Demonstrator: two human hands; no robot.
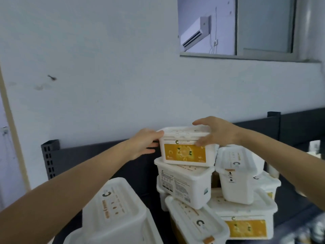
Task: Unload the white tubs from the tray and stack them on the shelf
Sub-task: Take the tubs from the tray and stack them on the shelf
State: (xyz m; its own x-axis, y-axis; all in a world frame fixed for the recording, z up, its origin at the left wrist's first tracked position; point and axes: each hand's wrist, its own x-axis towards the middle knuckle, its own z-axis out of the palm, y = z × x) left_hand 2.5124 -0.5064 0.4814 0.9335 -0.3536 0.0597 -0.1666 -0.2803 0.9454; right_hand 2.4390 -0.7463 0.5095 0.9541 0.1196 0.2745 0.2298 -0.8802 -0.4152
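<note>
**White tub point(184, 152) topping the stack point(184, 187) on the shelf point(299, 127)**

Clasped at both ends: left grip point(146, 143) at the lid corner, right grip point(216, 132) over the right rim. Likely rigid, smooth-walled, fairly heavy; best taken under the lid lip.

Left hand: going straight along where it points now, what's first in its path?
The top tub, the yellow-labelled one. The left hand seems to touch its left end, thumb on the lid rim, so there is no free travel.

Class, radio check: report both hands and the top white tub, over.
Left hand, right hand grip top white tub. Sits skewed on lower tub. Neighbouring tub close at right.
</note>
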